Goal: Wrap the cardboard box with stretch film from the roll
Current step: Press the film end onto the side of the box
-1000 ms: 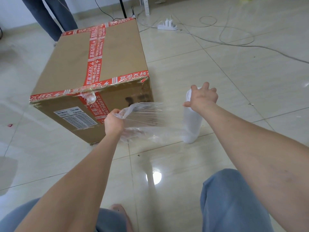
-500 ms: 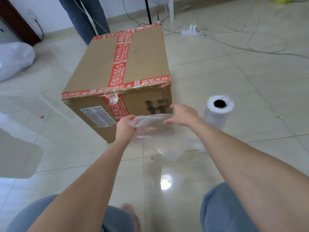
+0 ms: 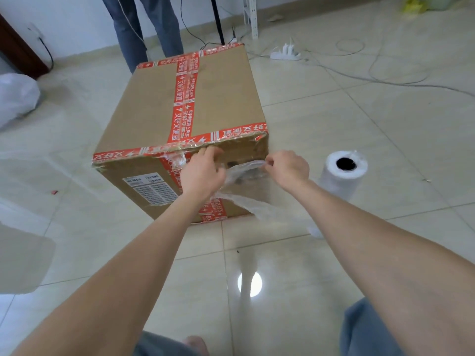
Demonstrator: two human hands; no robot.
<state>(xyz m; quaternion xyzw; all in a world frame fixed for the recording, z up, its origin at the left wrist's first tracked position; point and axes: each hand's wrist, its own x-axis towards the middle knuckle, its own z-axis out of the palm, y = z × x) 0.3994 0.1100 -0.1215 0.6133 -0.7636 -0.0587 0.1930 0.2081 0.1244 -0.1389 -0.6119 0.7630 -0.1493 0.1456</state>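
The cardboard box (image 3: 218, 98), crossed with red tape (image 3: 183, 98), sits on the tiled floor (image 3: 372, 129) directly ahead of me. I press my left hand (image 3: 203, 173) against the box's near face, fingers straight and close together just below its top edge. My right hand (image 3: 289, 169), near the box's right corner, pinches the bunched upper edge of the stretch film (image 3: 246, 169) in curled fingers. The film trails down toward the roll (image 3: 341, 183), upright just right of the box. Another person's legs (image 3: 128, 34) stand behind the box.
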